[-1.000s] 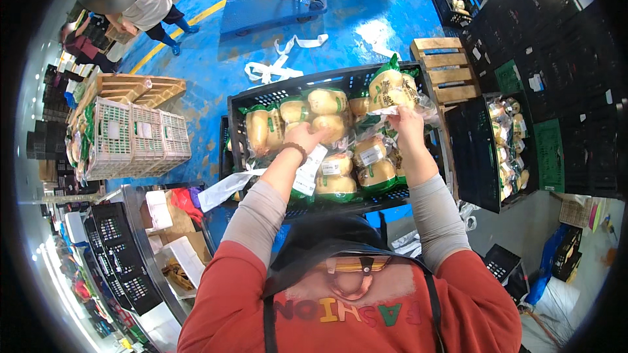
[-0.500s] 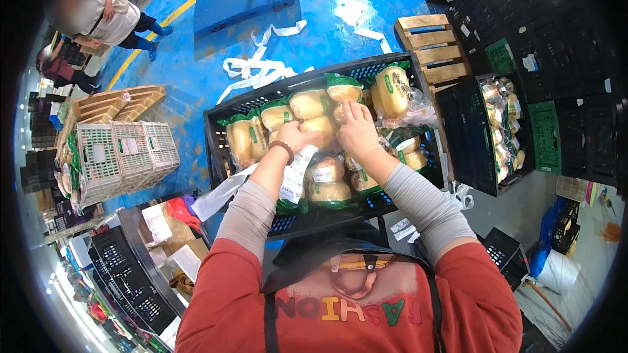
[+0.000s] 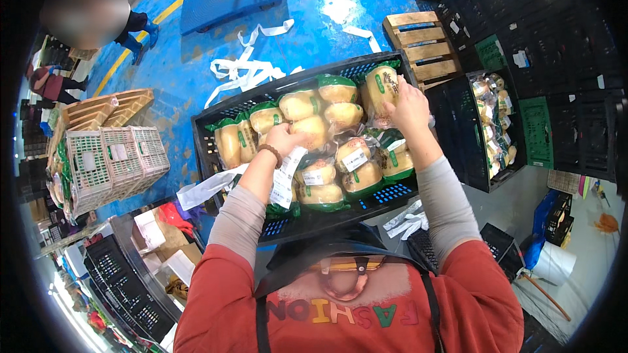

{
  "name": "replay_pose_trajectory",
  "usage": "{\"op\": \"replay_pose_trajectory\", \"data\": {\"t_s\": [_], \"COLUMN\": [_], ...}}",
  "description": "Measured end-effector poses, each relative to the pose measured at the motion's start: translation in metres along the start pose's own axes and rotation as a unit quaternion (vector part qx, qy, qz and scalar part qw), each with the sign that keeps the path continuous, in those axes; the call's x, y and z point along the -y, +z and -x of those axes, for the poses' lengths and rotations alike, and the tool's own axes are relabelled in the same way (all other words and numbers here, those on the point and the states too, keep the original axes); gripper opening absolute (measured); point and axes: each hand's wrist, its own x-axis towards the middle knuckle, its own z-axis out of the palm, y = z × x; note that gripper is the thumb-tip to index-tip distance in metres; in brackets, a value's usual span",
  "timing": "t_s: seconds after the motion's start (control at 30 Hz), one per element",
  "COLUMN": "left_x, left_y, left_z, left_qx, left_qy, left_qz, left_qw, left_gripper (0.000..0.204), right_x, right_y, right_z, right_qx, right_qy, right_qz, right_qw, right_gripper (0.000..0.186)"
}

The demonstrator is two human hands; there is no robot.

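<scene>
A black crate (image 3: pixel 307 229) holds several clear-and-green bags of pale yellow produce (image 3: pixel 296 103), some bearing white labels. My left hand (image 3: pixel 282 140), a beaded bracelet at the wrist, is closed over the middle-left bags, with a strip of white labels (image 3: pixel 288 173) hanging from it. My right hand (image 3: pixel 407 110) grips an upright bag (image 3: pixel 381 85) at the crate's right end; some fingers are hidden against it. A long white paper band (image 3: pixel 203 193) trails over the crate's front left side.
Blue floor (image 3: pixel 327 39) carries tangled white strips (image 3: pixel 232 68) and a platform trolley (image 3: pixel 229 0). A wooden pallet (image 3: pixel 418 46), a filled crate (image 3: pixel 497 127) and stacked black crates (image 3: pixel 569 39) stand right. Pale crates (image 3: pixel 114 160) stand left. Two co-workers (image 3: pixel 85 13) are at upper left.
My right hand moved from the right-end bag to the middle, then back right onto that bag. My left hand shifted slightly left with the labels. The crate sits further left in view.
</scene>
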Motion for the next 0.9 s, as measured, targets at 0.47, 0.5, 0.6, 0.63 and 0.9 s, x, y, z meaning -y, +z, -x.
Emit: {"op": "replay_pose_trajectory", "data": {"t_s": [0.47,0.5,0.6,0.63,0.9], "left_x": [-0.048,-0.054,-0.091,-0.101,-0.063], "left_y": [0.034,0.042,0.073,0.078,0.097], "left_z": [0.045,0.045,0.037,0.034,-0.025], "left_qx": [-0.223,-0.196,-0.116,-0.095,0.023], "left_qy": [0.157,0.158,0.128,0.088,0.004], "left_qz": [-0.300,-0.299,-0.262,-0.229,0.114], "left_qw": [0.914,0.921,0.950,0.965,0.993], "left_gripper": [0.065,0.066,0.071,0.075,0.071], "right_x": [0.015,0.019,0.020,0.022,0.015], "right_y": [0.012,0.014,0.016,0.013,-0.001], "right_z": [-0.014,-0.019,-0.019,-0.019,-0.012], "right_qx": [0.132,0.158,0.174,0.184,0.171], "right_qy": [0.073,0.089,0.077,0.080,0.114], "right_qz": [0.086,0.087,0.121,0.116,-0.107], "right_qw": [0.985,0.980,0.974,0.973,0.973], "right_gripper": [0.103,0.105,0.107,0.105,0.099]}}
